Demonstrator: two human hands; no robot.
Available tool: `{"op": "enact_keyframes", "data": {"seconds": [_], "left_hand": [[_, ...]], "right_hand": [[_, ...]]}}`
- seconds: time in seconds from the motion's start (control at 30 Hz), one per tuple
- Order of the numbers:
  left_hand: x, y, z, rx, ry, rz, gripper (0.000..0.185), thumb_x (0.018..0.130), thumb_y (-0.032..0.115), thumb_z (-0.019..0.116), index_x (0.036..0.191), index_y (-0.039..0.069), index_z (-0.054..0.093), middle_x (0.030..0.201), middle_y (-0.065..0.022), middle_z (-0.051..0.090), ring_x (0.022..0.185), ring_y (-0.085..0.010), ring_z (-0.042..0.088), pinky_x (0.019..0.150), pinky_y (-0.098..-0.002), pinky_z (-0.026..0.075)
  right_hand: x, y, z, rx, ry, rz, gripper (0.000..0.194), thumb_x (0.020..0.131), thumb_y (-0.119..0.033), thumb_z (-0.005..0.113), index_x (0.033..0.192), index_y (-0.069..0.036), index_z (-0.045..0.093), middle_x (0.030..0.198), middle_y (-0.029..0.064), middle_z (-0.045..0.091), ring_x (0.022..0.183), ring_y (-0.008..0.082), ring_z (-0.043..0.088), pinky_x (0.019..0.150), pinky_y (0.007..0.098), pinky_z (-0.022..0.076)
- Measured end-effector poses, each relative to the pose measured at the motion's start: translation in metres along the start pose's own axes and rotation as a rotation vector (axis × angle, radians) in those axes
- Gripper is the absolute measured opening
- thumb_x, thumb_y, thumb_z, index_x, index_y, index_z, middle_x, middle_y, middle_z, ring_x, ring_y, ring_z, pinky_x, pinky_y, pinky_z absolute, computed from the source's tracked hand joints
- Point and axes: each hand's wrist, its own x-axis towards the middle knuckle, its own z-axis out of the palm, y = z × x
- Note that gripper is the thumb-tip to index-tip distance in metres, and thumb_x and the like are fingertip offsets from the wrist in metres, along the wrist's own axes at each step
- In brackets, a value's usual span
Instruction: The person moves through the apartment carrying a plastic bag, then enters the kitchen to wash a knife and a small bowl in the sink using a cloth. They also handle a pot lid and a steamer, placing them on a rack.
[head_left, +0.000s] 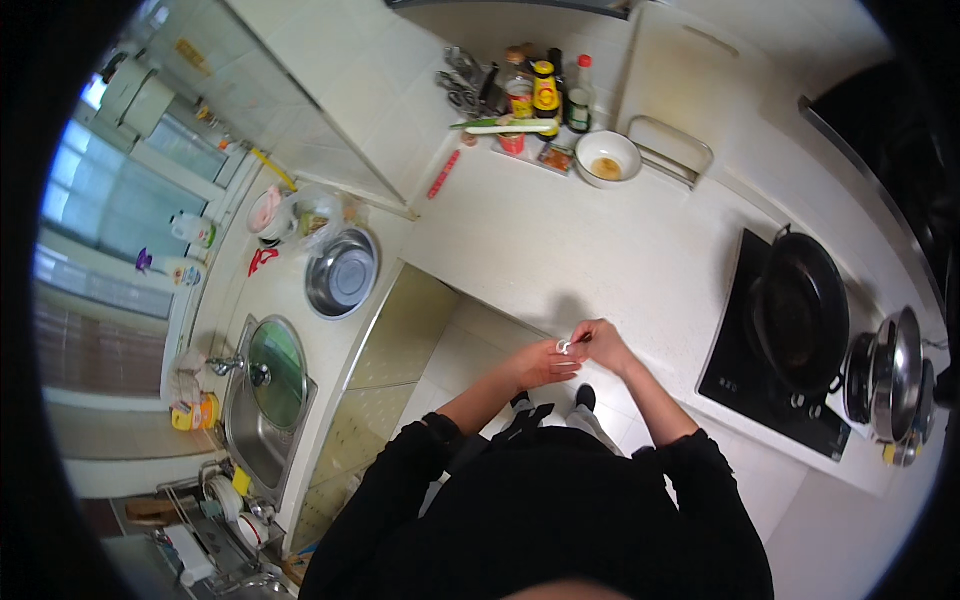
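Both my hands meet at the front edge of the white countertop (525, 247). My left hand (546, 363) has its fingers extended, and a small white object (564, 346) rests at its fingertips. Close against it, my right hand (600, 343) pinches something small and dark (583, 338), too small to name. Which hand bears the white object is unclear. Beyond them, a white bowl (609, 159) holds a little brown stuff. Beside it lie a small tray of orange-brown food (556, 157) and a green onion (517, 126) across the bottles' front.
At the right, a black wok (802, 307) sits on the cooktop (724, 360), with steel pans (896, 375) beyond. Bottles (546, 90) and a cutting board (675, 82) stand at the back. Left are a steel basin (342, 274) and a sink (255, 442) with a glass lid (277, 367).
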Motion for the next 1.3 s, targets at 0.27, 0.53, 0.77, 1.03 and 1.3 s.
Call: {"op": "enact_keyframes", "data": {"seconds": [0.27, 0.53, 0.77, 1.03, 1.3], "left_hand": [[-0.033, 0.017, -0.022, -0.262, -0.203, 0.203, 0.021, 0.094, 0.022, 0.042, 0.085, 0.008, 0.054, 0.074, -0.0019, 0.058, 0.066, -0.0128, 0.057, 0.076, -0.0334, 0.052], [-0.085, 0.043, -0.069, -0.326, -0.017, 0.315, 0.020, 0.094, 0.020, 0.045, 0.083, 0.006, 0.055, 0.077, -0.0047, 0.059, 0.070, -0.0157, 0.058, 0.073, -0.0339, 0.053], [-0.133, 0.078, -0.121, -0.354, 0.103, 0.380, 0.015, 0.091, 0.015, 0.053, 0.090, 0.001, 0.059, 0.082, -0.0061, 0.060, 0.072, -0.0146, 0.058, 0.066, -0.0257, 0.052], [-0.243, 0.189, -0.147, -0.513, 0.112, 0.967, 0.019, 0.092, 0.015, 0.051, 0.092, -0.003, 0.059, 0.088, -0.0119, 0.061, 0.079, -0.0205, 0.060, 0.073, -0.0325, 0.053], [-0.307, 0.345, -0.230, -0.521, 0.445, 1.187, 0.030, 0.095, 0.024, 0.043, 0.081, 0.000, 0.055, 0.074, -0.0101, 0.056, 0.070, -0.0241, 0.055, 0.076, -0.0404, 0.050]], "right_hand": [[-0.002, -0.091, 0.072, -0.512, -0.029, -0.428, 0.011, 0.077, -0.011, 0.058, 0.084, -0.006, 0.064, 0.088, 0.0134, 0.064, 0.078, 0.0338, 0.060, 0.066, 0.0422, 0.0485], [0.029, -0.125, 0.121, -0.663, -0.191, -0.547, 0.021, 0.076, -0.007, 0.056, 0.094, -0.009, 0.065, 0.093, 0.0093, 0.065, 0.084, 0.0317, 0.061, 0.069, 0.0418, 0.0485], [0.054, -0.133, 0.134, -0.415, -0.199, -0.575, 0.019, 0.082, -0.007, 0.057, 0.099, -0.007, 0.065, 0.101, 0.0077, 0.065, 0.088, 0.0230, 0.062, 0.075, 0.0327, 0.0504], [0.063, -0.072, 0.043, 0.019, 0.158, -0.158, 0.012, 0.086, -0.005, 0.058, 0.095, -0.001, 0.064, 0.088, 0.0056, 0.066, 0.080, 0.0123, 0.061, 0.072, 0.0247, 0.0486], [0.062, -0.061, 0.025, 0.295, 0.466, 0.036, 0.010, 0.088, -0.006, 0.055, 0.092, -0.003, 0.063, 0.087, 0.0053, 0.066, 0.076, 0.0119, 0.061, 0.065, 0.0250, 0.0495]]}}
